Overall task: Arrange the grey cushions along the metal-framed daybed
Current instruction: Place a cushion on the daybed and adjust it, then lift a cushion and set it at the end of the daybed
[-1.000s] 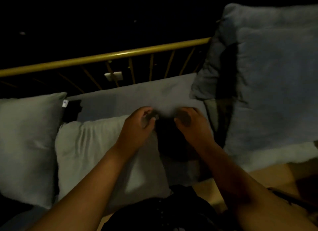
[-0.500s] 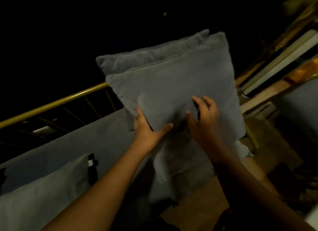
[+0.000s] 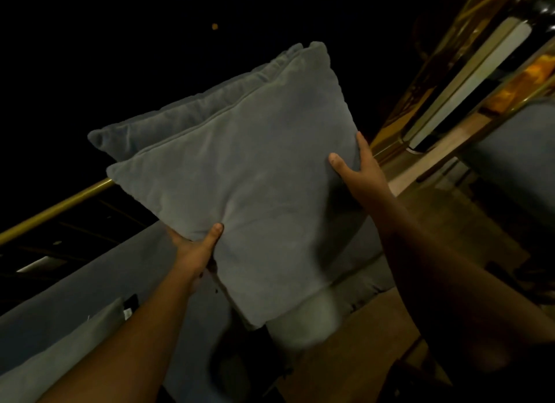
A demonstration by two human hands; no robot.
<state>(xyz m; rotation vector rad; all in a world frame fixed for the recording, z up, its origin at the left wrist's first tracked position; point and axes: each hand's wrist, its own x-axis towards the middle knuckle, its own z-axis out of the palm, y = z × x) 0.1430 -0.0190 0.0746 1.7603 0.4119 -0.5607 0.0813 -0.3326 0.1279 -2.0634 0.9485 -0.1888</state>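
Observation:
A large grey square cushion (image 3: 258, 174) is held up tilted in front of me. My left hand (image 3: 196, 246) grips its lower left edge, thumb on the front. My right hand (image 3: 357, 170) clasps its right edge. A second grey cushion (image 3: 192, 114) stands right behind it, only its top and left edge showing. The daybed's brass rail (image 3: 57, 209) runs diagonally at the left, with the grey mattress (image 3: 99, 276) below it. A paler cushion (image 3: 60, 351) lies at the lower left.
A white cushion corner (image 3: 303, 321) shows under the held cushion. Wooden floor (image 3: 354, 357) lies to the lower right. Brass and wood framing (image 3: 444, 108) rises at the upper right, beside another grey padded surface (image 3: 516, 150). The background is dark.
My view swung right from the low cushions. Both hands moved from the cushion's front to its edges and now grip it; it sits higher and larger in view.

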